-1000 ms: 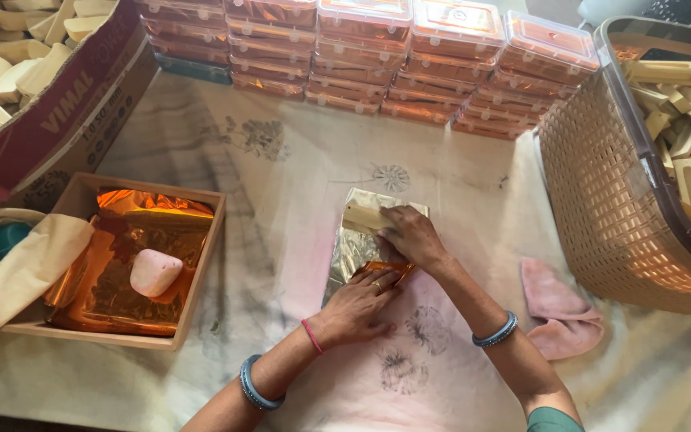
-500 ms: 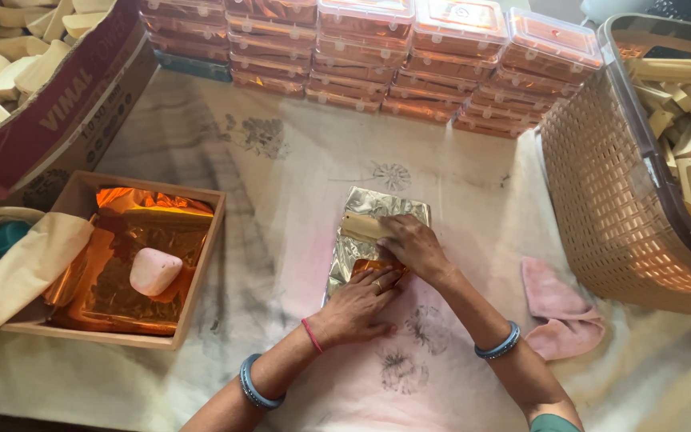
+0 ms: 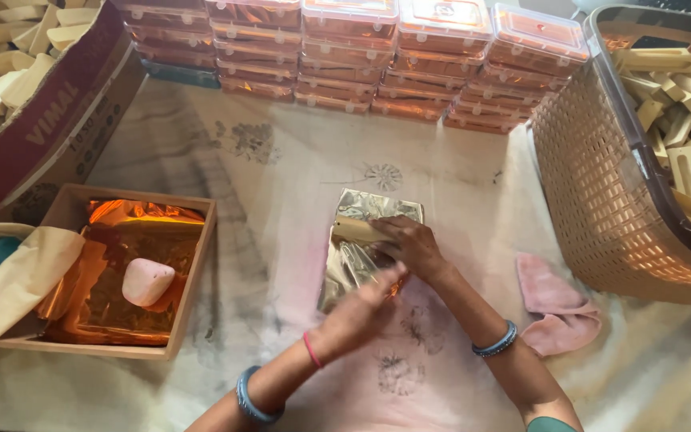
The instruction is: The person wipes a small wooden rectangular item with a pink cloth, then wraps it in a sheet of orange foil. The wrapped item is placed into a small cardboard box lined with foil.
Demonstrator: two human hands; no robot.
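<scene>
From the head camera, we see our right hand (image 3: 413, 246) pressing a pale oblong block (image 3: 359, 230) onto a sheet of gold foil (image 3: 361, 256) spread on the cloth-covered desk (image 3: 281, 176), fingers curled over the block's right end. The block's long axis runs left to right, lying just left of that hand. Our left hand (image 3: 357, 312) sits nearer us, blurred, fingers flat on the foil's lower edge. A wooden tray (image 3: 193, 272) lies left, a woven basket (image 3: 593, 192) right.
</scene>
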